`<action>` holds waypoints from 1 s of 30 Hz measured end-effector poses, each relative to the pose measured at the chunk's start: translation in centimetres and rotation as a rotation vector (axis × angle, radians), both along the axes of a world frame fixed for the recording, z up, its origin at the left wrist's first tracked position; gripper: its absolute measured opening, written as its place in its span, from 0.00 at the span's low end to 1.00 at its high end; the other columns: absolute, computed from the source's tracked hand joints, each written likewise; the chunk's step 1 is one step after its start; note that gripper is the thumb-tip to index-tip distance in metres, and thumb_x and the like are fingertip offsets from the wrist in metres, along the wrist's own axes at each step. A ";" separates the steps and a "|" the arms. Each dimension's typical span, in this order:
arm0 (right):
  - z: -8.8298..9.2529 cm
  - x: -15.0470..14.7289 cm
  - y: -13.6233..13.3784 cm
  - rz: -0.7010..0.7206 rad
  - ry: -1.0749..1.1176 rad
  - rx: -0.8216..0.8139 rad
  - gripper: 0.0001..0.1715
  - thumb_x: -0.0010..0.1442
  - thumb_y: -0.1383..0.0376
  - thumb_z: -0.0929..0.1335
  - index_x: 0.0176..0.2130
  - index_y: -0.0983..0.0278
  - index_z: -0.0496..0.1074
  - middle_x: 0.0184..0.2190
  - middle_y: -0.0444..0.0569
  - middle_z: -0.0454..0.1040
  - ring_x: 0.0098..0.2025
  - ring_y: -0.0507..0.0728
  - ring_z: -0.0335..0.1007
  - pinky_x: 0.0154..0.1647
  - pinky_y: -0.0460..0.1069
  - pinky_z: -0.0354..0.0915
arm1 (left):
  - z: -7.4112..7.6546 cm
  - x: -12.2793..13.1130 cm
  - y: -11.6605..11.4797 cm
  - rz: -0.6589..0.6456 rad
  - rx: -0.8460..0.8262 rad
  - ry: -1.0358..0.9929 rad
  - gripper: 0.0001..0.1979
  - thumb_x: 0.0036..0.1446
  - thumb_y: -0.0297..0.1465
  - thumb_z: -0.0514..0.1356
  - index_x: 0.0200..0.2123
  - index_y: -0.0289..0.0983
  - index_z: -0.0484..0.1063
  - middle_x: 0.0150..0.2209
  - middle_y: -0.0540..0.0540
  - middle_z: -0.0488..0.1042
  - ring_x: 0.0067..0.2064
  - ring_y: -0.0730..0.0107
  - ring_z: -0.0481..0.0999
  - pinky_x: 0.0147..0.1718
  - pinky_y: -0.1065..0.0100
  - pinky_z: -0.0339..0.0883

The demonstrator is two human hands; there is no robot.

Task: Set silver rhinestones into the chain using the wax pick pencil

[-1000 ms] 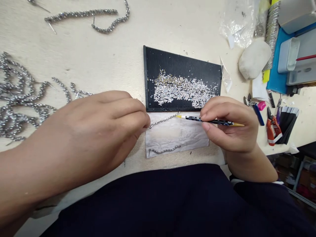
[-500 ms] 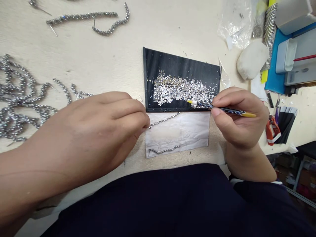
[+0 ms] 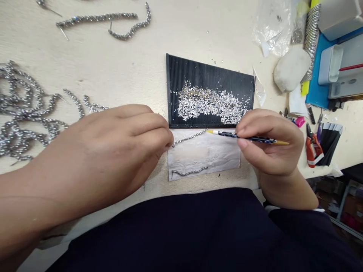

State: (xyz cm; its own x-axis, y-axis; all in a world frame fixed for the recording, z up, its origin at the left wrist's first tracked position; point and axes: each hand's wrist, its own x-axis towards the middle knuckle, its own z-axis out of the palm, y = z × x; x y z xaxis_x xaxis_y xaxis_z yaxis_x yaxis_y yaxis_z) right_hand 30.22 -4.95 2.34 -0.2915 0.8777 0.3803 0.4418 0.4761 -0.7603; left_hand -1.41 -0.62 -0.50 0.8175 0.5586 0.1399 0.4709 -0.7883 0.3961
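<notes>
My left hand (image 3: 133, 139) is closed, pinching the near end of a thin silver rhinestone strand (image 3: 190, 138) that slants up to the right over a white sheet (image 3: 224, 149). My right hand (image 3: 269, 143) grips a dark patterned pencil-like stick (image 3: 227, 134) with a yellow tip. That tip points left and meets, or nearly meets, the strand's far end. Just beyond the sheet lies a black ridged tray (image 3: 207, 70), with many tiny rhinestones (image 3: 195, 104) spread over its ridges. A second short strand (image 3: 190, 172) rests on the sheet's lower part.
Piled silver strands (image 3: 25, 109) lie at the left, and more strands (image 3: 96, 18) at the upper left. At the right are a white lump (image 3: 292, 70), a plastic bag (image 3: 273, 26), red-handled pliers (image 3: 313, 149) and a blue tray (image 3: 316, 87) holding containers.
My right hand has moved down and left, bringing the stick's tip from the rhinestones in the tray to the strand's end. My left hand stays in its pinch.
</notes>
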 end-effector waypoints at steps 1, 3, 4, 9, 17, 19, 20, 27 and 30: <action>0.1 -0.1 0.0 0.031 -0.008 -0.003 0.12 0.58 0.75 0.76 0.40 0.60 0.81 0.33 0.46 0.83 0.34 0.55 0.79 0.32 0.51 0.75 | 0.0 0.0 0.0 0.002 -0.008 0.010 0.23 0.78 0.33 0.44 0.37 0.44 0.77 0.40 0.48 0.82 0.44 0.54 0.79 0.42 0.52 0.71; 0.2 -0.3 0.1 0.085 -0.023 -0.017 0.13 0.58 0.76 0.76 0.40 0.60 0.81 0.33 0.46 0.82 0.33 0.55 0.79 0.31 0.51 0.76 | 0.1 0.1 -0.1 -0.002 -0.010 0.014 0.24 0.77 0.34 0.44 0.36 0.44 0.77 0.40 0.48 0.82 0.43 0.54 0.80 0.41 0.52 0.71; 0.3 -0.3 0.1 0.103 -0.030 -0.026 0.13 0.59 0.76 0.76 0.41 0.60 0.80 0.33 0.46 0.82 0.33 0.55 0.80 0.31 0.50 0.76 | 0.1 0.2 -0.1 -0.006 -0.016 0.015 0.24 0.77 0.34 0.44 0.36 0.44 0.77 0.40 0.48 0.82 0.43 0.54 0.80 0.41 0.52 0.71; 0.4 -0.4 0.3 0.159 -0.041 -0.047 0.16 0.59 0.78 0.74 0.42 0.59 0.80 0.34 0.46 0.81 0.34 0.55 0.80 0.31 0.50 0.76 | 0.1 0.3 0.0 0.020 -0.056 0.009 0.22 0.76 0.33 0.45 0.35 0.45 0.76 0.40 0.49 0.82 0.44 0.54 0.79 0.44 0.52 0.71; 0.5 -0.5 0.1 0.165 -0.067 -0.062 0.17 0.60 0.78 0.74 0.42 0.57 0.80 0.35 0.48 0.80 0.34 0.56 0.79 0.30 0.52 0.75 | 0.0 0.2 0.0 -0.007 -0.023 0.019 0.23 0.77 0.32 0.44 0.35 0.44 0.75 0.39 0.48 0.82 0.43 0.55 0.79 0.42 0.53 0.71; 0.4 -0.4 0.1 0.158 -0.067 -0.071 0.18 0.60 0.78 0.74 0.43 0.57 0.80 0.35 0.47 0.80 0.34 0.56 0.79 0.31 0.52 0.75 | 0.0 0.2 -0.1 0.004 -0.047 0.002 0.22 0.77 0.32 0.44 0.34 0.45 0.75 0.39 0.49 0.82 0.42 0.54 0.79 0.43 0.52 0.71; 0.4 -0.4 0.1 0.157 -0.064 -0.075 0.17 0.60 0.77 0.74 0.43 0.57 0.80 0.35 0.47 0.80 0.34 0.56 0.79 0.31 0.52 0.75 | 0.0 0.3 -0.1 0.011 -0.060 -0.001 0.22 0.76 0.33 0.45 0.34 0.45 0.75 0.39 0.49 0.82 0.43 0.54 0.79 0.43 0.52 0.71; 0.2 -0.5 0.2 0.171 -0.040 -0.068 0.20 0.59 0.79 0.74 0.45 0.57 0.81 0.35 0.50 0.81 0.34 0.59 0.79 0.31 0.54 0.77 | 0.1 0.2 -0.3 0.013 -0.004 0.027 0.23 0.76 0.32 0.43 0.35 0.45 0.75 0.39 0.49 0.82 0.43 0.55 0.80 0.41 0.52 0.72; 0.2 -0.5 0.2 0.163 -0.031 -0.077 0.18 0.60 0.78 0.75 0.45 0.58 0.81 0.35 0.49 0.82 0.35 0.58 0.79 0.33 0.54 0.78 | -0.1 0.1 -0.2 0.013 -0.005 0.023 0.23 0.76 0.32 0.43 0.34 0.45 0.75 0.39 0.48 0.82 0.43 0.53 0.80 0.41 0.51 0.74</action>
State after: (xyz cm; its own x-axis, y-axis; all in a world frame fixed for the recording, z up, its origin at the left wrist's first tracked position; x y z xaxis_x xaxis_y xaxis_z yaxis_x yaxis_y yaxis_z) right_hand 29.73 -4.78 2.56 -0.4426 0.8442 0.3022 0.3877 0.4841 -0.7845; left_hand -1.31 -0.86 -0.64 0.8129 0.5703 0.1184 0.4902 -0.7797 0.3896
